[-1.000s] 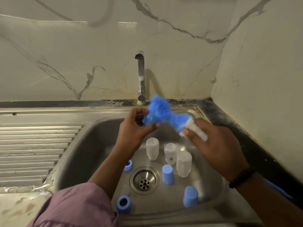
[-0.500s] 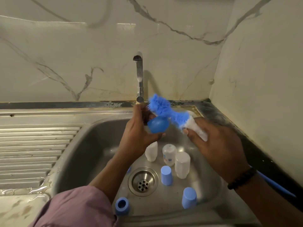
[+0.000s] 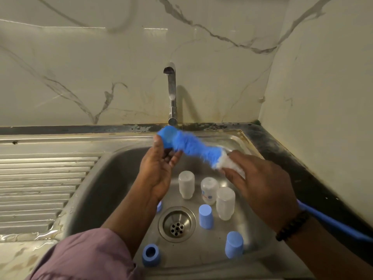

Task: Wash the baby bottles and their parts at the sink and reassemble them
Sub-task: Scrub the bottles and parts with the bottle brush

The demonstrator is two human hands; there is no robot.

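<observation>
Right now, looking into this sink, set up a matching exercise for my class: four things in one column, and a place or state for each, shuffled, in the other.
Things
1. blue cap
2. bottle brush
3. drain
4. three clear bottles

Places or states
A. standing upside down on the sink floor
B. held in the left hand
C. in the middle of the sink floor
D. gripped near the bristles by the right hand

Pairs: 1-B, 2-D, 3-C, 4-A

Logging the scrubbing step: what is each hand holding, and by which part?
Left hand pinches a blue cap by its lower side. Right hand grips the bottle brush at its white bristle base.
</observation>
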